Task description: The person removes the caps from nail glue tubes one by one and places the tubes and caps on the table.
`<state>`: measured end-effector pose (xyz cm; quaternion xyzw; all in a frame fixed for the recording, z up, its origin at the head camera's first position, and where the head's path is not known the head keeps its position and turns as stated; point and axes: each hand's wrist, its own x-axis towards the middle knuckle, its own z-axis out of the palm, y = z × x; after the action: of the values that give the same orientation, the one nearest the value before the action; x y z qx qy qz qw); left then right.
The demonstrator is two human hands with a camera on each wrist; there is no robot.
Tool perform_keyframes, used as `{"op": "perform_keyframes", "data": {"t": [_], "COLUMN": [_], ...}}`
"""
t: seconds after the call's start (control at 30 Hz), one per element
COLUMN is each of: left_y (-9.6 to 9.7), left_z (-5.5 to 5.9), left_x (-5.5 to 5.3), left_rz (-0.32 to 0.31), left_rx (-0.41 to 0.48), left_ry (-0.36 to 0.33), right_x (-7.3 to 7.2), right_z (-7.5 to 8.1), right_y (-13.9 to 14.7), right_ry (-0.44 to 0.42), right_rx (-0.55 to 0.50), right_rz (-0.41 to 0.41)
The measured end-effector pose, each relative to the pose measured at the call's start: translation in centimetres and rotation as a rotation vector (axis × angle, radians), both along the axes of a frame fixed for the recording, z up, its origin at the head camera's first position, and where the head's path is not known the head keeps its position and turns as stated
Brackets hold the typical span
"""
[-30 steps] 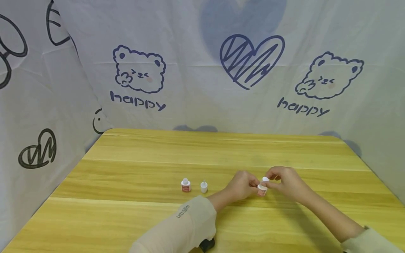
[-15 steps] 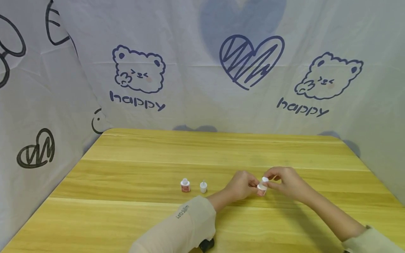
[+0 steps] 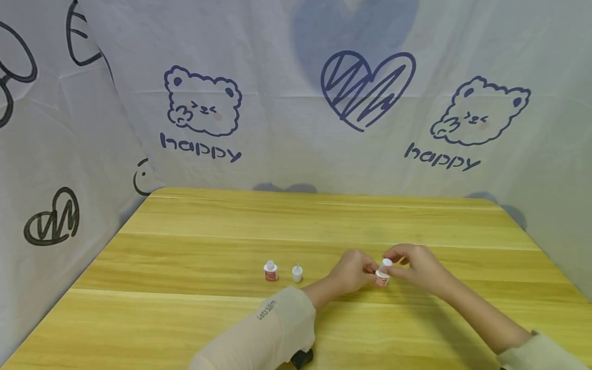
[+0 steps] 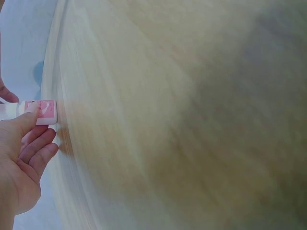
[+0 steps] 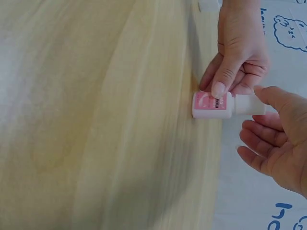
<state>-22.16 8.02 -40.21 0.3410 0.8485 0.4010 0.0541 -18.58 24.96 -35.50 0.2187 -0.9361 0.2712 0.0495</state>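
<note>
In the head view, my left hand (image 3: 353, 270) grips a small white bottle (image 3: 382, 279) with a pink-red label, right of the table's middle. Its thumb presses on the label in the right wrist view, fingers behind. My right hand (image 3: 420, 267) pinches the bottle's white cap (image 5: 249, 104) between thumb and fingertips, the other fingers loosely curled. The cap sits against the bottle's neck; whether it is threaded on is hidden. Left of my hands stands a second, similar bottle (image 3: 271, 271) without its cap, a white nozzle showing. Beside it a white cap (image 3: 297, 274) rests with a thin stem pointing up.
The wooden table (image 3: 208, 221) carries these things. Behind it hangs a pale cloth (image 3: 277, 123) with bear and heart drawings. My left sleeve (image 3: 263, 329) crosses the near part of the table, and a dark object (image 3: 302, 357) shows beneath it.
My right fingertips have shifted slightly left around the cap. The left hand, the held bottle and the items standing on the table look the same.
</note>
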Motion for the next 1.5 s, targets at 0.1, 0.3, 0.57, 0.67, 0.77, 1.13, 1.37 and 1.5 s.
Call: {"op": "perform_keyframes", "data": {"t": [0.1, 0.3, 0.57, 0.67, 0.77, 1.13, 1.37, 1.5], "left_y": [-0.01, -0.03, -0.02, -0.01, -0.02, -0.01, 0.05, 0.0], "left_z": [0.04, 0.06, 0.06, 0.1, 0.1, 0.1, -0.06, -0.08], "left_x": [0.02, 0.08, 0.03, -0.01, -0.04, -0.04, -0.1, -0.02], "left_rz": [-0.005, -0.005, 0.0, 0.002, 0.006, 0.015, 0.005, 0.008], "left_rx": [0.007, 0.02, 0.015, 0.009, 0.001, 0.002, 0.008, 0.005], "left_ry": [-0.016, -0.027, -0.019, -0.012, -0.005, -0.022, -0.029, -0.004], "right_x": [0.04, 0.05, -0.01, -0.03, -0.11, -0.13, -0.1, -0.11], "right_z": [-0.17, -0.32, 0.03, 0.17, 0.23, 0.55, 0.18, -0.13], "right_y": [-0.11, -0.12, -0.06, 0.01, 0.11, 0.21, 0.02, -0.16], "right_ry": [0.008, 0.014, -0.006, -0.018, -0.02, -0.045, -0.04, -0.004], "right_rx": [0.001, -0.002, 0.014, 0.018, 0.025, 0.016, -0.013, -0.012], "right_rz": [-0.031, -0.06, -0.025, -0.006, 0.016, 0.074, 0.027, -0.027]}}
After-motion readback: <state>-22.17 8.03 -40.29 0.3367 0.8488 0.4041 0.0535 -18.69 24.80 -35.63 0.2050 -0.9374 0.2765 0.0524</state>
